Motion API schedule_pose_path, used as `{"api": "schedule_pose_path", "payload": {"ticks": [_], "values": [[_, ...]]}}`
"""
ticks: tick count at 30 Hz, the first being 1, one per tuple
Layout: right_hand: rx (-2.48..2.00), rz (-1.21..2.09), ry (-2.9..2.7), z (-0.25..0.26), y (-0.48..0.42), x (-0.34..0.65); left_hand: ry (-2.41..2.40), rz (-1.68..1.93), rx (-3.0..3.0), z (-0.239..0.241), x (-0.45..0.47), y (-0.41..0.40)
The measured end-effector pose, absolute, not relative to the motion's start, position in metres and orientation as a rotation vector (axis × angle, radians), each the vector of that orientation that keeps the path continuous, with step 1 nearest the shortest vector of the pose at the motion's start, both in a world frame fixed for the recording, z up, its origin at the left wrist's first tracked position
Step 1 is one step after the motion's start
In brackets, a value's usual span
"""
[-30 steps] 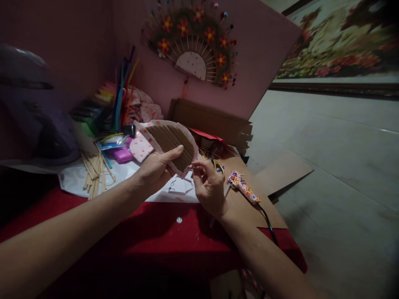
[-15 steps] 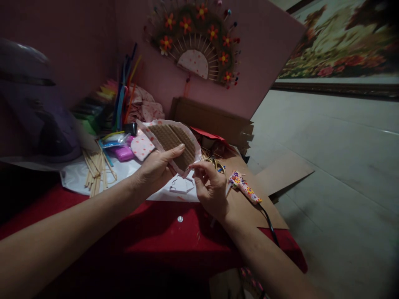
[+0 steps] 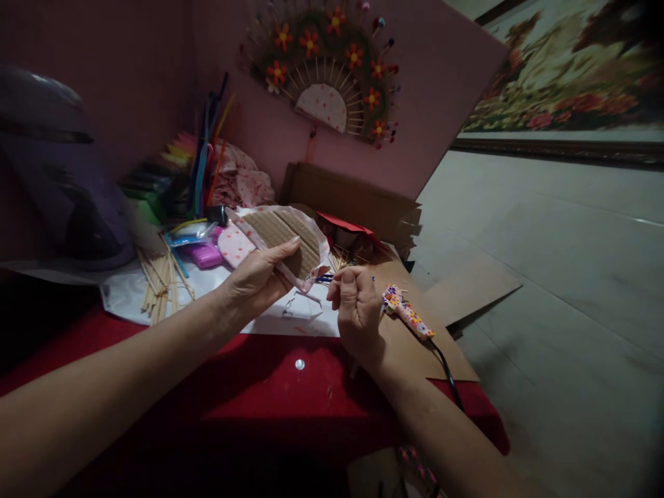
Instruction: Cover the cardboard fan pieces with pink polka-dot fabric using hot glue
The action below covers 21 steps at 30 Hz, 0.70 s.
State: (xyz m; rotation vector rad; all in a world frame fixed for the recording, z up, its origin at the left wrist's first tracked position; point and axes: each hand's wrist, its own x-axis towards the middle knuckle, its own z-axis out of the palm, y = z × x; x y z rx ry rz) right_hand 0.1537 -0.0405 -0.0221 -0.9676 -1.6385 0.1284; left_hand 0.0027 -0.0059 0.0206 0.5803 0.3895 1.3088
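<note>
My left hand (image 3: 256,280) grips a half-round piece of corrugated cardboard (image 3: 283,235) edged with pink dotted fabric, thumb laid across its brown face, and holds it tilted above the table. My right hand (image 3: 355,304) is curled closed just right of the piece's lower corner, a little apart from the fabric edge; what its fingers hold, if anything, is hidden. A glue gun (image 3: 404,312) with a dotted wrap lies right beside my right hand on a sheet of brown cardboard (image 3: 415,349).
A red cloth (image 3: 270,387) covers the table. White paper (image 3: 129,290) bears wooden sticks (image 3: 158,283), a purple object (image 3: 202,256) and pipe cleaners (image 3: 205,152). A finished flower fan (image 3: 324,76) hangs on the pink board behind. A tiled floor (image 3: 560,277) lies to the right.
My right hand has let go of the fabric edge, curled into a fist and drawn slightly right and down. The left hand has tipped the cardboard piece a little flatter.
</note>
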Motion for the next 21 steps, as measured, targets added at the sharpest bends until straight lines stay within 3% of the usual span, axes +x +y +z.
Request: {"api": "schedule_pose_path", "payload": {"ticks": [9,21], "values": [[-0.866,0.074,-1.802,-0.019,-0.049,0.151,0.448,1.305,0.486,0.026,0.002,-0.009],[-1.016,0.691,-1.735,-0.021,-0.045,0.137,0.371,1.307,0.527,0.022,0.001,-0.007]]}}
